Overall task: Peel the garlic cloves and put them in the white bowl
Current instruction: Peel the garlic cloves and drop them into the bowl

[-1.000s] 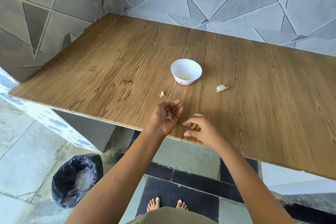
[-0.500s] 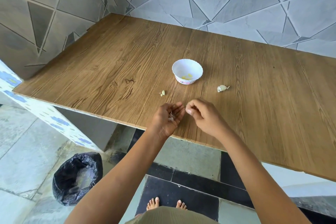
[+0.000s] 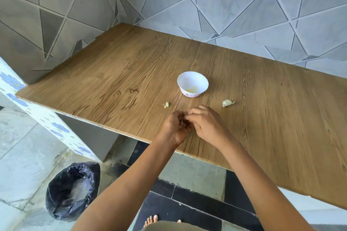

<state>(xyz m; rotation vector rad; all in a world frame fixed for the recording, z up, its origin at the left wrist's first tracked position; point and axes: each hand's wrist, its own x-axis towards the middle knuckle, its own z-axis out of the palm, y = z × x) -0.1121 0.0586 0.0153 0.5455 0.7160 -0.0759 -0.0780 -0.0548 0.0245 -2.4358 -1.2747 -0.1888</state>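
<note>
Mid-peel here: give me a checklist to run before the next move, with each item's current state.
1. Left grip holds the garlic clove: ok.
2. Right grip pinches at the clove: ok.
3. Skin fully off: cannot tell, fingers hide it.
4. White bowl upright, nothing between it and the hands: ok.
5. More garlic waiting, a garlic piece on the table right of the bowl: ok.
6. Lined bin on the floor for skins: ok.

A wooden table [image 3: 131, 73] meets grey geometric-tiled walls [image 3: 244, 5]; a black-lined bin [image 3: 72, 191] stands on the floor.
</note>
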